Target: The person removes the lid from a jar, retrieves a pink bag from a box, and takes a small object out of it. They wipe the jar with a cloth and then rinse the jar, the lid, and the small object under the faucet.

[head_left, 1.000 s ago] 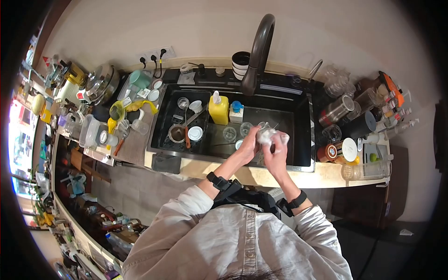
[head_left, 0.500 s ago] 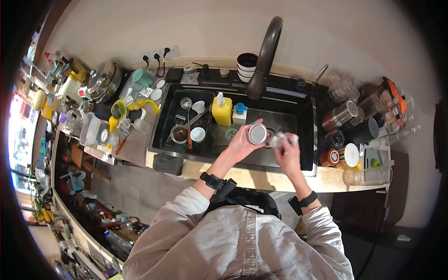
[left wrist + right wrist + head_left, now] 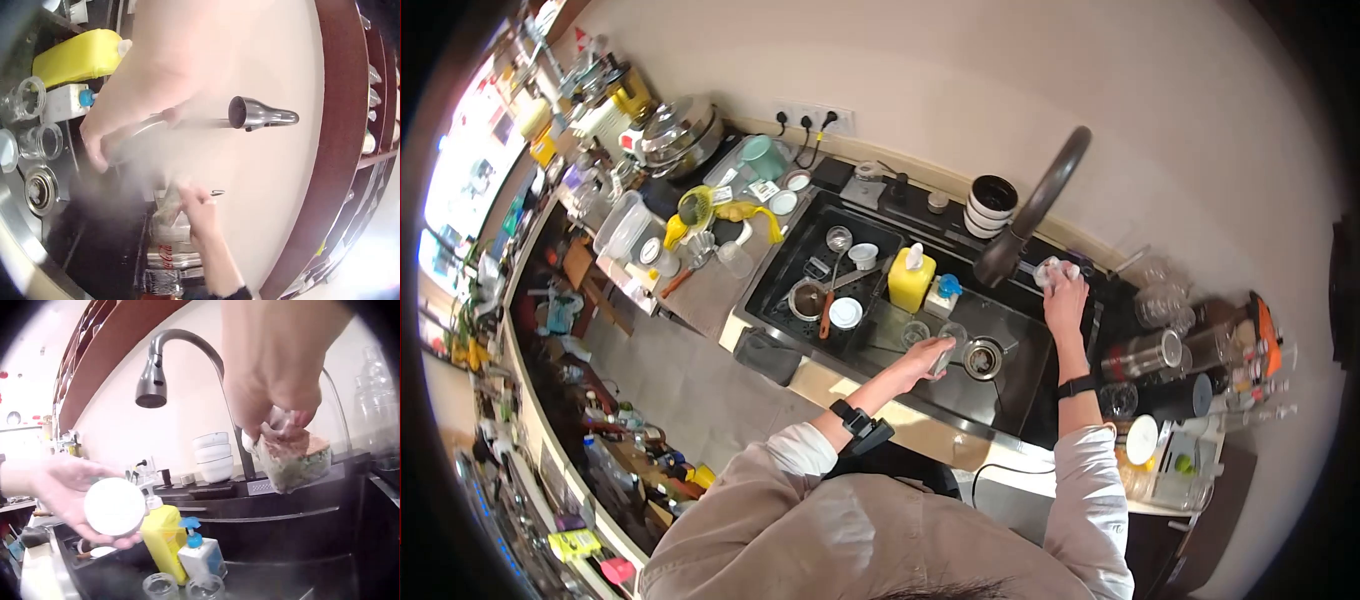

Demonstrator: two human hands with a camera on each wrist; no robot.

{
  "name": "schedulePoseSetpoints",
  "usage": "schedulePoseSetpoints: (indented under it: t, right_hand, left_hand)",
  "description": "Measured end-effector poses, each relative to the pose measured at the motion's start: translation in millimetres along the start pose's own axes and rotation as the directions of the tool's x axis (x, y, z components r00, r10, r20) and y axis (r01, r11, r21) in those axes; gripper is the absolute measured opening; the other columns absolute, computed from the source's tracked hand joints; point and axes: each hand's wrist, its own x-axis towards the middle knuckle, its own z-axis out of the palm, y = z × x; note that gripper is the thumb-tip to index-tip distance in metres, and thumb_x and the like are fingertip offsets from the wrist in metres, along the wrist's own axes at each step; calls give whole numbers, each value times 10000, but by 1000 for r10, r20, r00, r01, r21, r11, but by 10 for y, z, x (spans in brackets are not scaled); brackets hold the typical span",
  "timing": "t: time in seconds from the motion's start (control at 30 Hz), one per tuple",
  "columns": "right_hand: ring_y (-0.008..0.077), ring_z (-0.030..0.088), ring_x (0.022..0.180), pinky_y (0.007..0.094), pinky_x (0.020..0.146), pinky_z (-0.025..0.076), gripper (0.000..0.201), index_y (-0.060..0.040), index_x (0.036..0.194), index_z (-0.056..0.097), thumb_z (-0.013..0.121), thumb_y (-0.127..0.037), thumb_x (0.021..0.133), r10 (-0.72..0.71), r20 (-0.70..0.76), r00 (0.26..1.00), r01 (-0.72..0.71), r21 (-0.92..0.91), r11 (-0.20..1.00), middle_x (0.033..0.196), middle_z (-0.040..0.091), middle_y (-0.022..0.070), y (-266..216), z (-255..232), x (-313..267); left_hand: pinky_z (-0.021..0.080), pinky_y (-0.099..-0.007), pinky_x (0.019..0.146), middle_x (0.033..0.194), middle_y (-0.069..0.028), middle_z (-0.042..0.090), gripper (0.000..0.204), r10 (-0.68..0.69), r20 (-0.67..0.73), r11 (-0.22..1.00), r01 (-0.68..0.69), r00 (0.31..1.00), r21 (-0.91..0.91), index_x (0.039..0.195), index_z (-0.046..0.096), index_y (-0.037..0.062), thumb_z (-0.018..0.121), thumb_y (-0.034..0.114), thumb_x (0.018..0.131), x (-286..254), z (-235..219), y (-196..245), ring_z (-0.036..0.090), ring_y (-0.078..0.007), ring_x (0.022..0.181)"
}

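Over the sink's front half, the left hand (image 3: 922, 364) holds a round white lid (image 3: 115, 506) between thumb and fingers; its flat face shows in the right wrist view. Toward the sink's back right corner is the right hand (image 3: 1066, 305), its fingertips pinching a pinkish and green sponge (image 3: 294, 459) that hangs below them. The hands are well apart. Two clear glass jars (image 3: 915, 334) (image 3: 952, 335) stand in the sink by the left hand, next to the drain (image 3: 982, 358). Haze blurs the left fingers in the left wrist view.
A yellow pump bottle (image 3: 911, 280) and a white bottle with a blue pump (image 3: 942, 296) stand mid-sink. The dark faucet (image 3: 1040, 205) arches above, beside stacked bowls (image 3: 990, 205). A strainer (image 3: 808, 299) and cups lie at left; jars and flasks crowd the right.
The right hand has moved away from the left, to the back right, with the sponge. The left hand has turned the lid from facing up to nearly edge-on. The head view has shifted and tilted.
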Motion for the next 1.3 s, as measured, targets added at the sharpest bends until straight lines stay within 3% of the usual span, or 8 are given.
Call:
schedulePoseSetpoints:
  t: [0.2,0.33,0.43,0.6,0.7,0.73,0.9,1.3]
  right_hand:
    - [339,536,1033,447,910,417,337,-78,1088,640,559,-13,767,-178,47,983,179,-30,983,1124,582,136,424,731,577]
    - [317,533,1068,446,967,378,282,-104,1074,644,509,-88,827,-46,186,981,78,-171,982,1168,575,112,408,871,676]
    - [348,519,1097,470,960,375,267,-63,1078,614,576,-91,815,-193,-80,978,180,-145,973,1185,551,155,332,867,597]
    - [419,548,1024,466,882,447,362,-39,1108,580,641,-26,751,6,188,982,-45,206,978,1113,579,231,-268,627,192]
    - [424,569,996,448,862,467,304,-16,1110,569,594,-78,814,-104,106,989,32,532,846,1036,621,211,-535,883,-5]
    - [384,585,1045,437,914,464,351,-20,1204,569,596,-82,860,-204,235,950,133,284,950,1125,619,203,-550,980,-19]
    - [383,464,1218,452,1051,345,505,4,1355,408,558,-77,880,-351,-32,936,349,225,910,1318,487,214,-598,1326,67]
    - [322,417,1176,426,1023,354,504,50,1323,412,543,-35,843,-366,180,913,393,-152,907,1308,464,155,-597,1439,82]
  left_hand:
    - [497,-315,720,1071,-23,562,476,-32,-95,998,38,995,53,1156,556,107,585,505,897,-185,-59,11,539,-128,909]
    - [492,-305,713,1089,-21,561,504,-46,-150,999,44,988,-15,1191,539,114,568,521,895,-184,-166,-139,532,-139,899]
    - [492,-351,769,1226,-29,491,535,-78,-172,989,54,982,-135,1257,498,116,542,511,899,-104,-227,-236,531,-195,872]
    - [482,-383,789,1095,-16,476,481,-164,-274,952,80,948,-294,1217,495,136,528,477,880,52,-169,-236,514,-205,842]
    - [473,-397,767,980,-16,467,406,-172,-347,952,66,922,-298,1121,508,129,521,455,879,101,-36,-136,486,-183,805]
    - [472,-395,776,993,-14,469,393,-161,-352,960,64,922,-272,1118,504,138,524,452,883,149,-13,-149,490,-179,839]
    - [473,-405,756,1056,-42,500,521,-108,-415,986,45,903,-160,1213,506,94,551,463,847,344,46,-215,493,-164,888]
    - [467,-338,658,934,-14,477,350,-186,-359,977,133,915,-166,1083,534,139,543,423,879,507,-82,-166,476,-140,810]
